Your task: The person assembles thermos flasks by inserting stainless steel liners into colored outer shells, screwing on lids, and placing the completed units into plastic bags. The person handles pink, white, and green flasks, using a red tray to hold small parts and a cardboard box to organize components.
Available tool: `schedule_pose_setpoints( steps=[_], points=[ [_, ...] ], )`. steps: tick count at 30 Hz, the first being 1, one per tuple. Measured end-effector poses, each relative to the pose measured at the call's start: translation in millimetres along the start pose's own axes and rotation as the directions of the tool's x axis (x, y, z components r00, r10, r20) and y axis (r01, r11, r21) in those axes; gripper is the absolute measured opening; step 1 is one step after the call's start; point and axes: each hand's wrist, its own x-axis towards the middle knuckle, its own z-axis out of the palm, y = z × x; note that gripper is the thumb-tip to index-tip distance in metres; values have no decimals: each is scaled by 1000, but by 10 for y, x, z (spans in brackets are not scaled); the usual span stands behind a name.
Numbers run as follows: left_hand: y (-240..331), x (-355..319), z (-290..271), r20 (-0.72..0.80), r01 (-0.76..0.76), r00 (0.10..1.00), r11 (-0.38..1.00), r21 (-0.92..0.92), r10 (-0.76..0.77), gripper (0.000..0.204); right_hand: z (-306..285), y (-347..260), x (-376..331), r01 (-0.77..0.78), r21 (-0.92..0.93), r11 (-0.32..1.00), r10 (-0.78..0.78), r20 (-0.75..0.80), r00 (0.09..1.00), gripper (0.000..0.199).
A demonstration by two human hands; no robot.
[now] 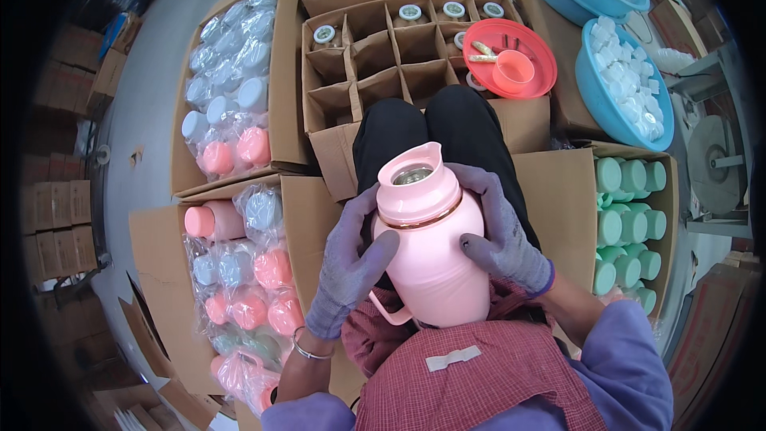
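Observation:
A pink thermos jug (435,267) rests upright in my lap, its open mouth showing a shiny metal liner. Its spout points away from me, and the handle sticks out at the lower left. My left hand (351,267), in a grey-purple glove, wraps the jug's left side. On the opposite side, my right hand (503,235) wears a matching glove, its thumb on the jug's front and its fingers behind the shoulder. No lid or stopper sits on the jug.
Ahead stands a divided carton (331,144) with several capped flasks and a red plate (542,64) holding a cup. Cartons of bagged jugs (247,315) flank my left; green-topped jugs (610,227) fill one at right. A blue basin (590,104) holds white pieces.

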Motion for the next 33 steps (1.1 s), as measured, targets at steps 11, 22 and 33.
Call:
schedule_pose_setpoints(
  steps=[11,22,33],
  points=[
    [-31,116,-183,231,-520,851,699,490,471,59,0,137,-25,346,-439,829,-400,-36,916,54],
    [-37,144,-80,192,-539,842,789,293,504,29,100,-127,-101,407,-625,667,-521,-1,853,54],
    [117,143,-62,389,-645,760,525,555,521,70,389,-223,-202,245,-762,599,-503,-120,856,72]
  ],
)
